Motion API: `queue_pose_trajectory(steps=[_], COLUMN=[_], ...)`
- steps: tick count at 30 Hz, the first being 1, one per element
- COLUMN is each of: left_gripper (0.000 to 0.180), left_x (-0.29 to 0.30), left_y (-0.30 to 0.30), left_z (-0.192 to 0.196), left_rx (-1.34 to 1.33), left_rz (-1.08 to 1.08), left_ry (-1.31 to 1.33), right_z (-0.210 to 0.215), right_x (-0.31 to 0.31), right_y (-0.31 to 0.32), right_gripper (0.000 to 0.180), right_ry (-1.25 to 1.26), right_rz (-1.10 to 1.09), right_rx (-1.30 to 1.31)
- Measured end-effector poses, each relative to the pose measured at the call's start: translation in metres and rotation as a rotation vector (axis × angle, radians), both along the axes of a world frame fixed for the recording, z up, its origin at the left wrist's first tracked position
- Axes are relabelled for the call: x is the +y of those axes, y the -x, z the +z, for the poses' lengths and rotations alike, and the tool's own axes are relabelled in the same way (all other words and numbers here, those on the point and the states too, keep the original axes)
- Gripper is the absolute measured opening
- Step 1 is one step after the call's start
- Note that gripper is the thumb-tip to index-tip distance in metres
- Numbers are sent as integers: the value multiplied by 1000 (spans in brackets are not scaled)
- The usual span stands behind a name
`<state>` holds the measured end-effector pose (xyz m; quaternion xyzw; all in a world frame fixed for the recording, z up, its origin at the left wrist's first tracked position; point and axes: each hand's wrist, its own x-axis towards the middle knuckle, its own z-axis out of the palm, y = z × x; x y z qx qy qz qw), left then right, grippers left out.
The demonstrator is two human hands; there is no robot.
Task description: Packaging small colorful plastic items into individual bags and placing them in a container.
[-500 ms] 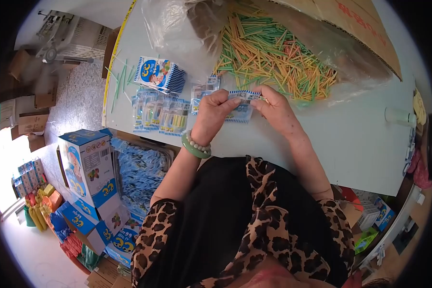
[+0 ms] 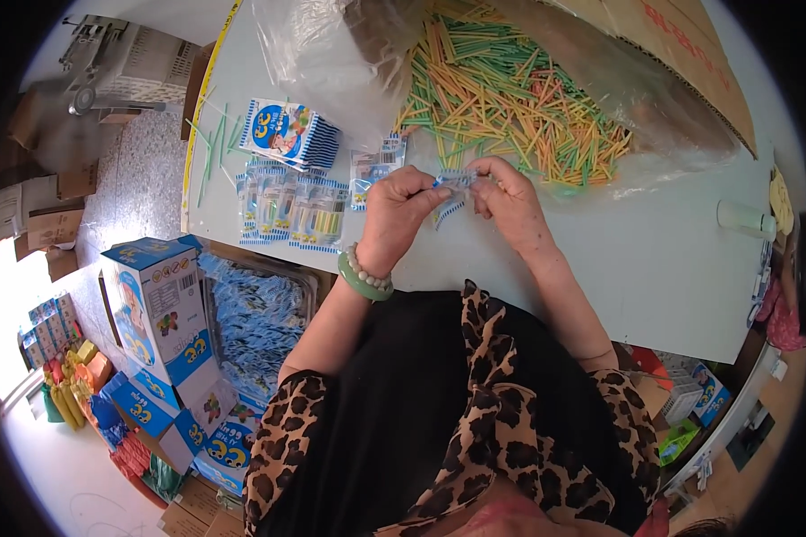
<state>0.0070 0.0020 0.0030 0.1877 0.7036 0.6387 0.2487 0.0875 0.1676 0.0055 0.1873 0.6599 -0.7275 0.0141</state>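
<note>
Between my two hands is a small blue-and-white striped plastic packet (image 2: 450,202), bunched up and held above the table. My left hand (image 2: 401,210), with a green bangle and a beaded bracelet at its wrist, pinches one edge. My right hand (image 2: 510,201) pinches the opposite edge, fingers curled in. Left of my left hand lies a flat packet (image 2: 373,170). Further left, filled clear-and-blue packets (image 2: 304,213) lie overlapping in a row. Behind those stands a neat stack of blue printed packets (image 2: 287,132).
Beyond my hands, a heap of green, orange and red thin sticks (image 2: 510,98) spills from a plastic-lined carton (image 2: 681,45). A few green sticks (image 2: 212,157) lie at the table's left. A tub of blue packets (image 2: 255,313) and a printed box (image 2: 152,304) stand below left. A clear cup (image 2: 745,219) lies at right.
The packet between my hands was stretched flat and is now crumpled and narrower. My hands have come slightly closer together. The whole view has shifted a little.
</note>
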Motion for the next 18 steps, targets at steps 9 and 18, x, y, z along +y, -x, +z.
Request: queue_pose_trajectory(steps=[9, 18], left_gripper=[14, 12], left_x=[7, 9], left_y=[-5, -8], left_z=[16, 29], left_rx=[-37, -305], left_rz=[-13, -176], left_ry=[95, 58], right_z=[66, 50], right_x=[-4, -15], right_y=[25, 28], right_gripper=[24, 27], right_ry=[238, 70], right_rz=[-400, -416], right_rx=[422, 474])
